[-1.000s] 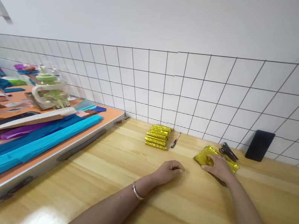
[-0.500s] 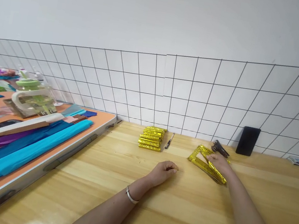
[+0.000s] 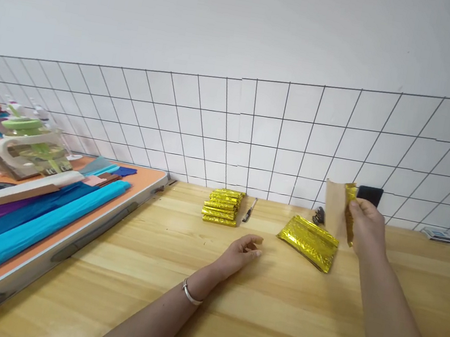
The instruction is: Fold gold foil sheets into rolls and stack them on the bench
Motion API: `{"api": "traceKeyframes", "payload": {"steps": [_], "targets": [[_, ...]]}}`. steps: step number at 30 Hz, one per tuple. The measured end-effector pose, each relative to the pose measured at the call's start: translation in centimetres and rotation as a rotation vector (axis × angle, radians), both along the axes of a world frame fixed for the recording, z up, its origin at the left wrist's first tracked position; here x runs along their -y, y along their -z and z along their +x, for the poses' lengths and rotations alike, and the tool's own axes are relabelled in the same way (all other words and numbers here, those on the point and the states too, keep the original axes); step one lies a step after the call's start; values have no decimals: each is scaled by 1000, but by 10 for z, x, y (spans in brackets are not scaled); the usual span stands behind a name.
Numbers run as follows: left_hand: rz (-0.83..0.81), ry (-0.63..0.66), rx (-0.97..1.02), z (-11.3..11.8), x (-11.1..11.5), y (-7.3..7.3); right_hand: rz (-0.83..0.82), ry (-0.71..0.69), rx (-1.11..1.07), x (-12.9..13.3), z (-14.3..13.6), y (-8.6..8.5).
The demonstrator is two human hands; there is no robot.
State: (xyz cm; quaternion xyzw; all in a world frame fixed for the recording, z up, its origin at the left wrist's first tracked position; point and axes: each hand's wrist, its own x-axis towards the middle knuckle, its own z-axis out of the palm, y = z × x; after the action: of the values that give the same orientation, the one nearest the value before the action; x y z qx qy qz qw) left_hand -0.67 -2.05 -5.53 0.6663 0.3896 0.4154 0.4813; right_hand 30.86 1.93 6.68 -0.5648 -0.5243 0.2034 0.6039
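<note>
My right hand [image 3: 368, 224] pinches a sheet [image 3: 336, 205] by its right edge, raised above the table; a beige side shows, with a strip of gold foil at the fingers. Left of that hand, a stack of flat gold foil sheets [image 3: 308, 241] lies at a slant on the wood. My left hand [image 3: 240, 254] rests on the table with thumb and fingers apart, holding nothing. Beyond it sits a pile of gold foil rolls [image 3: 222, 207], with a pen [image 3: 249, 210] just to the right. A dark object [image 3: 319, 215] is partly hidden behind the sheet.
A black upright object [image 3: 370, 195] leans at the tiled wall behind my right hand. At far right lies a small flat stack [image 3: 438, 235]. On the left, an orange board [image 3: 137, 178] bears blue rolled paper [image 3: 47, 222] and a green-lidded jug [image 3: 33, 151].
My right hand has lifted one sheet off the gold stack and moved it up and right. The fingers of my left hand have opened. The view has shifted slightly right.
</note>
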Motion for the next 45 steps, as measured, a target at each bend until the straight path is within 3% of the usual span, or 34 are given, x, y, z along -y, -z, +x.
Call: {"api": "traceKeyframes", "payload": {"steps": [2, 5, 8, 12, 16, 18, 21, 27, 31, 37, 41, 45], "targets": [[-44, 23, 194, -2, 3, -6, -68, -174, -17, 9, -27, -4], [-166, 96, 529, -4, 6, -16, -328, -597, 100, 19, -67, 3], [-326, 203, 679, -8, 9, -26, -375, -675, 307, 21, -95, 20], [-412, 223, 590, -9, 7, -29, -390, -745, 352, 18, -113, 42], [-246, 85, 275, -7, -1, -16, -374, -919, 368, 14, -117, 60], [-147, -16, 100, -9, -6, -10, -357, -909, 459, 11, -117, 69], [-87, -92, -68, -17, -11, -9, -282, -780, 639, 5, -118, 82], [122, -225, -478, -40, -7, -35, -242, -686, 783, 2, -124, 92], [272, -237, -641, -24, 5, -47, -248, -704, 833, 9, -128, 90], [406, -95, -860, 8, 27, -28, -256, -714, 916, 12, -133, 87], [436, -138, -947, 13, 39, -12, -239, -687, 999, 7, -131, 88], [454, -197, -987, 17, 47, -7, -222, -595, 1091, 5, -133, 97]]}}
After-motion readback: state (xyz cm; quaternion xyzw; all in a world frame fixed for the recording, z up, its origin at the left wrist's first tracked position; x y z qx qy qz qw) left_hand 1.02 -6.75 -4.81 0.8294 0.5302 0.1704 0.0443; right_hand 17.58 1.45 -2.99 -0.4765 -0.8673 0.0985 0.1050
